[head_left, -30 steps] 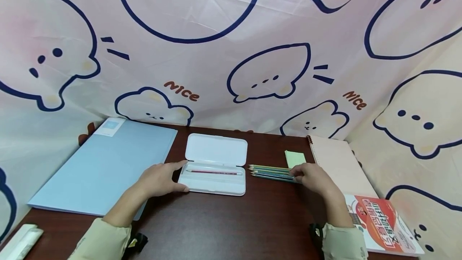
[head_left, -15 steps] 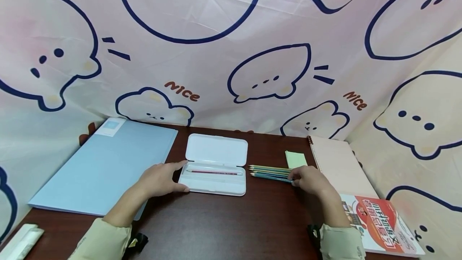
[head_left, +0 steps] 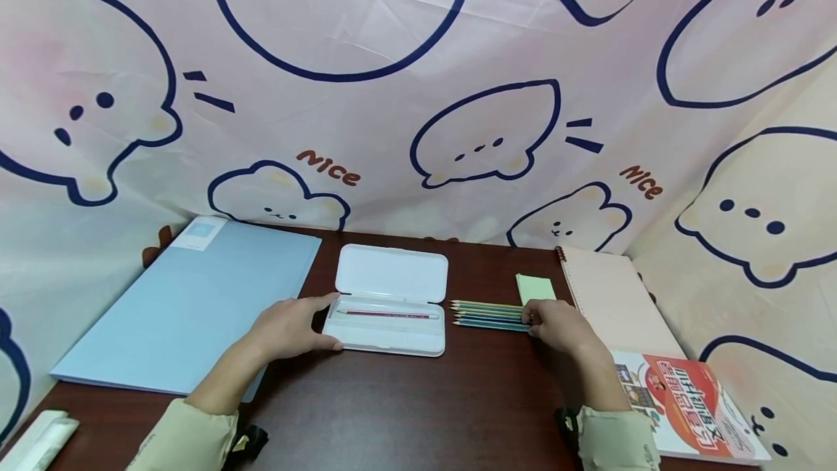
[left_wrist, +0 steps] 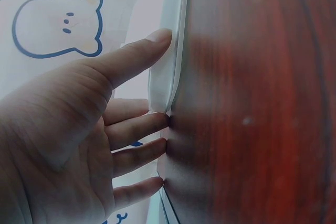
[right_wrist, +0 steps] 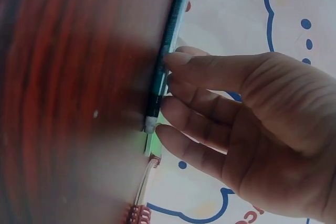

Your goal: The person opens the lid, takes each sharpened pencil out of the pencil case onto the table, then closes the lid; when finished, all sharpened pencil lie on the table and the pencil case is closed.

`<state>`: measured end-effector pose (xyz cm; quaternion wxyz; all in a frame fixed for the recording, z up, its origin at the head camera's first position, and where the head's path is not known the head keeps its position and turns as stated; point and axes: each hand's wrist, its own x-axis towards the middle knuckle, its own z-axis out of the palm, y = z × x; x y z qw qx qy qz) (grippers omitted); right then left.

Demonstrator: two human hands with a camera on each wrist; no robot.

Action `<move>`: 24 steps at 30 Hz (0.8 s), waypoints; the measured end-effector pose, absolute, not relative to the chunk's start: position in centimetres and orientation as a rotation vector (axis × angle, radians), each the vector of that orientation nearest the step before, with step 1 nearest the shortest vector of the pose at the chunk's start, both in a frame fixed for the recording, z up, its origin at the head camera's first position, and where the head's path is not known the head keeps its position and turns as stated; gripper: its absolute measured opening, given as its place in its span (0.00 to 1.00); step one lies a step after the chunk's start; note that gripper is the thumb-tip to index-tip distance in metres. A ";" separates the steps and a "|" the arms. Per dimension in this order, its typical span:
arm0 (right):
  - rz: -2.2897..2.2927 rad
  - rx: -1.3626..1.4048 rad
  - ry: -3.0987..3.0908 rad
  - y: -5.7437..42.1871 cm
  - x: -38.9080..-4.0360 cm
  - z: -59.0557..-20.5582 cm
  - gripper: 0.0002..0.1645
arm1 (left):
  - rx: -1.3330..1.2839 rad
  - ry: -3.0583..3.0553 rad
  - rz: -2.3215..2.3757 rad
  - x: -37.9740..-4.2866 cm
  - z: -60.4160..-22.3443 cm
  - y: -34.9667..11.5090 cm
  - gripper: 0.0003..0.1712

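Observation:
An open white pencil case [head_left: 386,340] lies mid-table with its lid [head_left: 392,272] folded back. One reddish pencil [head_left: 389,314] lies inside it. My left hand [head_left: 288,325] holds the case's left end, thumb at the front edge and index finger by the back corner. Right of the case, several pencils [head_left: 487,315] lie side by side, points to the left. My right hand [head_left: 562,325] is at their far ends and pinches the nearest, a blue pencil [right_wrist: 167,51] with a white eraser tip, thumb against its side. The other pencils are hidden in the right wrist view.
A large blue folder [head_left: 196,304] lies on the left. Green sticky notes [head_left: 536,287] sit behind my right hand, with a spiral notebook [head_left: 621,296] and a red-and-white book [head_left: 693,405] farther right. A white packet [head_left: 42,438] lies at the front left. Printed cloth [head_left: 366,122] stands behind.
My right hand has shifted slightly left at the pencils. The nearest blue pencil has swung from slanted to nearly level beside the others. My left hand stays at the case.

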<state>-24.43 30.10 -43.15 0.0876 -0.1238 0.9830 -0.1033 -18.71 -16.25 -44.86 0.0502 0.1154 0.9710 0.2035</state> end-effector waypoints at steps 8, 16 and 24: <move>-0.317 -0.362 2.942 30.1 -24.4 -43.2 0.07 | 0.352 2.958 0.620 -18.7 -44.8 -16.2 0.52; -0.451 -0.491 2.960 28.9 -24.8 -42.8 0.07 | 0.349 2.960 0.614 -18.8 -44.7 -16.3 0.53; -0.658 -0.722 2.894 25.2 -25.0 -42.0 0.12 | 0.357 2.948 0.622 -18.7 -44.8 -16.2 0.52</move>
